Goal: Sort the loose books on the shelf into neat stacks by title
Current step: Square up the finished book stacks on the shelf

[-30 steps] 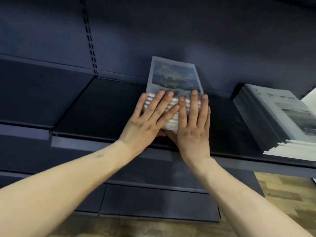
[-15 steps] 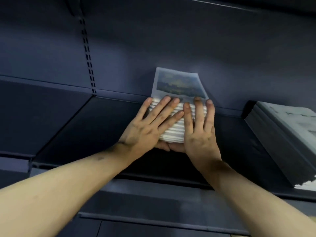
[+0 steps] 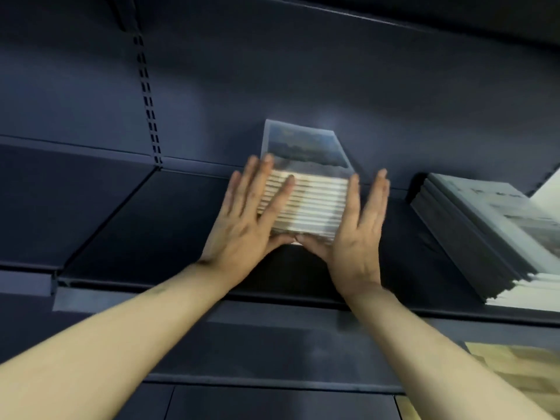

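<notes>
left hand flat on book stack | right hand spread, at its edge | shelf bare leftward

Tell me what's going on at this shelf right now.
A person is tidying a stack of books on a dark metal shelf. Both hands are spread open against the stack's near face: the left hand lies flat over its left part, the right hand sits at its right edge, and the thumbs meet under the bottom front. The frame is motion-blurred. A second stack of books lies on the same shelf to the right, untouched.
</notes>
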